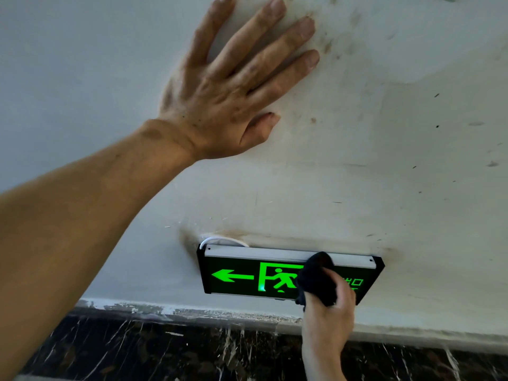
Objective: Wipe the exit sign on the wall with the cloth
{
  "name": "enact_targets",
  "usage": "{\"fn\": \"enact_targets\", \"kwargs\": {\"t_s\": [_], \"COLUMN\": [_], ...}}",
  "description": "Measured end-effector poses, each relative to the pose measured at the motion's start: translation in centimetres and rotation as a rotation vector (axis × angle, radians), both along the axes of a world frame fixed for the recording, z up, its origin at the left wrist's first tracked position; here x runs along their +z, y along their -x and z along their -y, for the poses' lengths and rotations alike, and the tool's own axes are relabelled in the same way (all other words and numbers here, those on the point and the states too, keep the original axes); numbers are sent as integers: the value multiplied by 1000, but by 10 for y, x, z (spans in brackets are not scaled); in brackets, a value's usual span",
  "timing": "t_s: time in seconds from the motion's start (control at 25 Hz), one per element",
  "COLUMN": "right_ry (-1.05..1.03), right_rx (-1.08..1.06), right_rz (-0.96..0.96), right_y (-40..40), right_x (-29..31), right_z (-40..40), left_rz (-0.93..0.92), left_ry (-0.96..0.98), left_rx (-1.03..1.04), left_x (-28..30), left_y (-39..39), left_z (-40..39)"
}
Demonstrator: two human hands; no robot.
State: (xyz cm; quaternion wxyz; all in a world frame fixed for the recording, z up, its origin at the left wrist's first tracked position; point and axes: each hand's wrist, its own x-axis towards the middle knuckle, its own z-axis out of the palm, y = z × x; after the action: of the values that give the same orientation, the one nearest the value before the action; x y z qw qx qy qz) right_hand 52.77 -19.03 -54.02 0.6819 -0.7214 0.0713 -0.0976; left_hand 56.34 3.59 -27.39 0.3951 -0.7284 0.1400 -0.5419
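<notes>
The exit sign (242, 274) is a black box with a silver top rail, a lit green arrow and a running figure, mounted low on the white wall. My right hand (334, 306) grips a dark cloth (317, 279) and presses it against the sign's face, right of the middle, covering part of the green figure and the characters. My left hand (233, 83) lies flat on the wall well above the sign, fingers spread, holding nothing.
The white wall (398, 160) carries scuffs and dirty smudges around the sign. A thin white cable (217, 239) loops out behind the sign's top left corner. Below runs a dark marbled skirting (165, 350) with a chipped paint line.
</notes>
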Motion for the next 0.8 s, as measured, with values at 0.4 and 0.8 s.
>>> {"fn": "enact_targets", "kwargs": {"t_s": [0.4, 0.8], "right_ry": [83, 241], "right_rx": [150, 343], "right_rz": [41, 104], "right_y": [38, 66], "right_x": [6, 7], "right_z": [-78, -135], "left_rz": [-6, -9], "left_ry": [12, 19], "left_rx": [-6, 3], "left_x": [1, 1], "left_y": [1, 2], "left_z": [2, 3]}}
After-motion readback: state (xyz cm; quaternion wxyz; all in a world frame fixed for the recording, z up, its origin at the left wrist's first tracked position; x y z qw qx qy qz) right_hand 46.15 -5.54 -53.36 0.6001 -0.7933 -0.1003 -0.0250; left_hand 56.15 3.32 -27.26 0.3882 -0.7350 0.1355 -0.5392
